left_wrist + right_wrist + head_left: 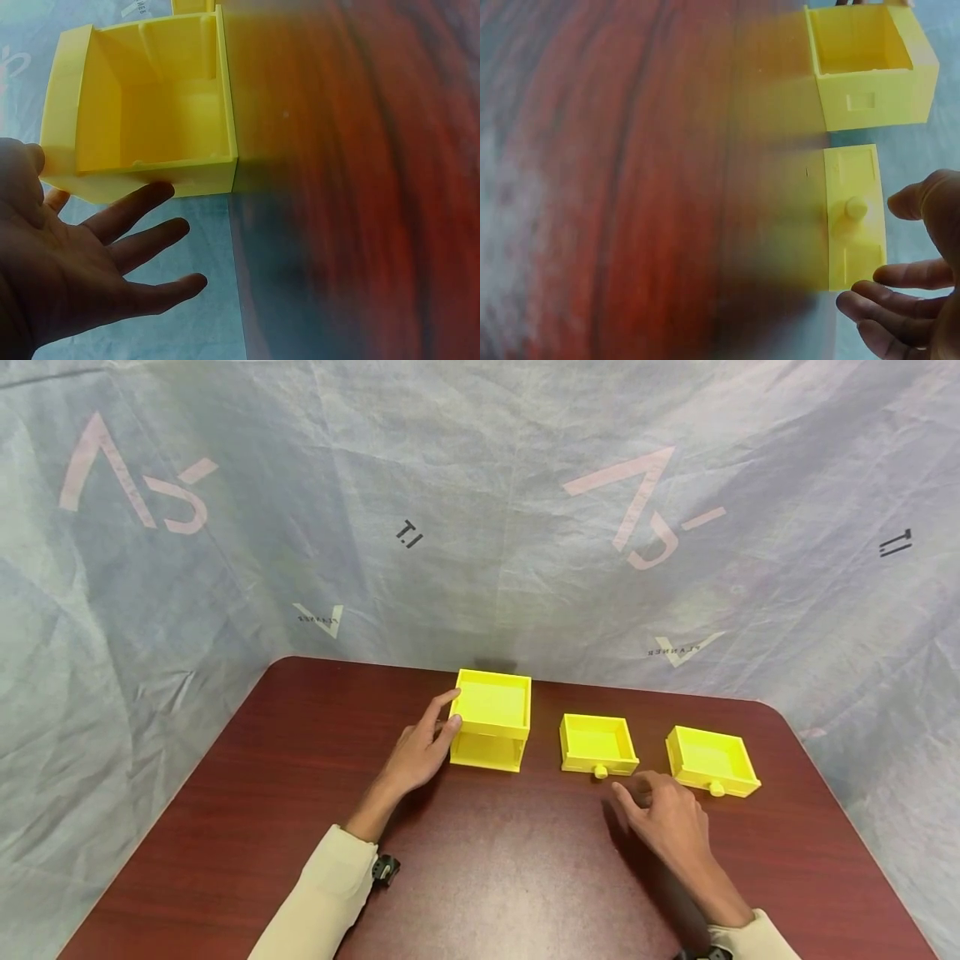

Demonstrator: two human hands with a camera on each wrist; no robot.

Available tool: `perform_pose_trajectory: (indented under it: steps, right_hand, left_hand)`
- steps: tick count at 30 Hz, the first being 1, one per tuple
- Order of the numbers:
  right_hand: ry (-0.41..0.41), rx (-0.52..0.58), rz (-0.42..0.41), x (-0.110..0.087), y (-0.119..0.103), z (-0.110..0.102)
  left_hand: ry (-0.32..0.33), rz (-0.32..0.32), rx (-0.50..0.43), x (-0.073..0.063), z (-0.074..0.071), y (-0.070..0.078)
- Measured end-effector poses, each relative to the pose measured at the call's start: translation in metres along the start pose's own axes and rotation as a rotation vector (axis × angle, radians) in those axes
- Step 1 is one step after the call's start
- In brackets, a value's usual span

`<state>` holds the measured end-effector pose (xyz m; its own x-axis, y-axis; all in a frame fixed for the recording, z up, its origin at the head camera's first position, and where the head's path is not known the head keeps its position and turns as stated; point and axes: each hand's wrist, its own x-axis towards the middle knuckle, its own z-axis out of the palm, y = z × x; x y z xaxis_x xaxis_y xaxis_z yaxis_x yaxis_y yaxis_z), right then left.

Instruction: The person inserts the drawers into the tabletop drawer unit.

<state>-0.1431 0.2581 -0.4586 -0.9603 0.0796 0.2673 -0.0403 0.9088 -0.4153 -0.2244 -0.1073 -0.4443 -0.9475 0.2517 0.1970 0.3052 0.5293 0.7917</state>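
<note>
A yellow box frame (491,718) with an open front and a shallow recessed top stands towards the back of the table. My left hand (418,753) is at its left side, thumb and index finger touching near the top edge. In the left wrist view the other fingers of this hand (90,262) spread beside the box's hollow opening (172,120). To the right lies a yellow drawer (597,743) with a round knob (855,208). My right hand (667,814) hovers just in front of it, fingers loosely bent and holding nothing. A second yellow drawer (712,760) lies farther right.
The dark red wooden table (300,760) has rounded back corners. A grey printed cloth (480,510) hangs behind it and at both sides. Both drawers have their knobs towards the front. Dark straps with small devices (386,870) sit at the wrists.
</note>
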Motion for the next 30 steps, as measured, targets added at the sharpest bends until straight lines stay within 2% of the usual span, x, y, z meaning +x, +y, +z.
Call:
perform_pose_trajectory:
  steps: [7,12,20,30]
  right_hand:
    - [-0.012,0.025,0.015,0.004,-0.001,0.005]
    - [-0.043,0.090,0.084,0.003,-0.001,0.009]
    - [-0.024,0.171,0.137,0.005,-0.002,0.016]
    - [0.004,0.299,0.264,0.009,-0.010,0.024]
  left_hand:
    - [-0.009,-0.024,0.006,0.001,-0.001,-0.001]
    - [-0.014,-0.029,0.000,0.001,0.001,-0.001]
    - [-0.015,-0.027,-0.012,0.000,0.001,-0.003]
    - [-0.006,-0.028,-0.014,0.001,0.002,-0.001]
